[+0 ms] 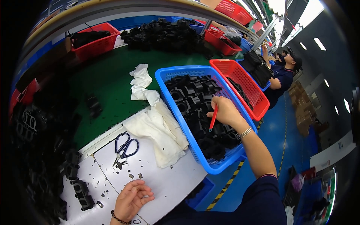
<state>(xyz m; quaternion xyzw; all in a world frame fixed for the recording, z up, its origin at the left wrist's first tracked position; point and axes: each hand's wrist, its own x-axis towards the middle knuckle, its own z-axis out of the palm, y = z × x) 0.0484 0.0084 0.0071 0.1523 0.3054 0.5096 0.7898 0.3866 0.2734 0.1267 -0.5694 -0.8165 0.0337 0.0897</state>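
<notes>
My right hand [225, 111] reaches into a blue plastic basket [178, 112] filled with black moulded plastic parts [195, 97]. It is closed around a thin red tool [213, 118] that points down at the parts. My left hand [132, 198] rests on the white work board [168, 183] near the front edge, fingers loosely curled and apart, holding nothing. A black plastic part [83, 194] lies to its left. Dark-handled scissors [124, 147] lie on the board above the left hand, with small black offcuts [131, 175] scattered nearby.
A white cloth [157, 123] lies crumpled left of the blue basket. A red basket [242, 88] stands to its right, another red basket [95, 43] at the back left. Black parts are heaped at the back [161, 35] and left [41, 142]. A co-worker [283, 75] sits further along.
</notes>
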